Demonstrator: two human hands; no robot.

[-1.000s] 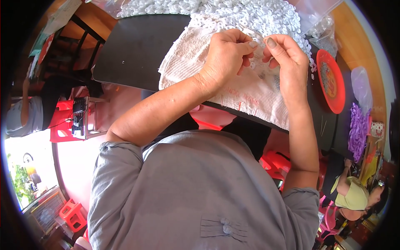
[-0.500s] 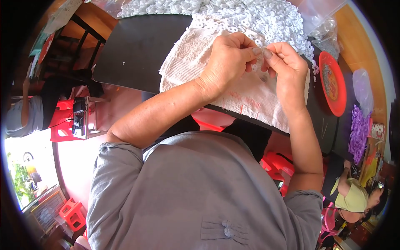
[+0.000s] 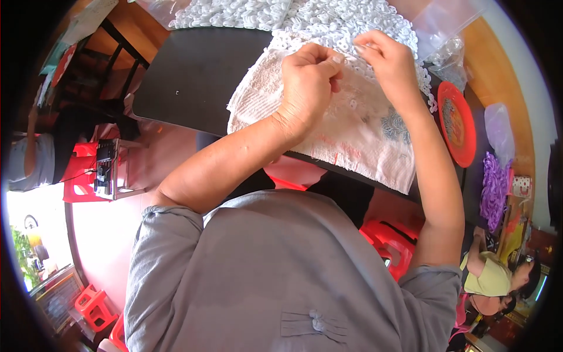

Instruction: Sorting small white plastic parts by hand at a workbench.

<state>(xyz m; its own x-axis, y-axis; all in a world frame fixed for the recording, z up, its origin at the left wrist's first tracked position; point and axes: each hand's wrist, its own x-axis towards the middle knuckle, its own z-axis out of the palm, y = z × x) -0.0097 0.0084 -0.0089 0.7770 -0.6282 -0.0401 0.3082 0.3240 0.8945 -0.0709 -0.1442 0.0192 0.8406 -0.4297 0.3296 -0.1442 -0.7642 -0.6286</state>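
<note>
Above a pale towel [image 3: 258, 100] on the black table, my left hand [image 3: 311, 79] is closed, thumb pressed to the fingers; whatever it pinches is hidden. My right hand [image 3: 388, 61] is raised to the right and farther away, over the near edge of a heap of small white plastic pieces with holes [image 3: 352, 20]. Its thumb and index finger are drawn together, and anything between them is too small to make out. A cluster of small grey metal pieces [image 3: 396, 128] lies on the towel beside my right forearm.
To the right stands a red plate [image 3: 468, 138] with small grey metal pieces. Past it are a clear plastic bag [image 3: 450, 64] and a purple bundle [image 3: 494, 190]. The black table [image 3: 193, 76] extends left. A person in a yellow top [image 3: 489, 273] sits at lower right.
My hands, together before, are now apart. The right hand has moved away toward the white heap, uncovering the grey cluster on the towel. My left hand has shifted slightly left.
</note>
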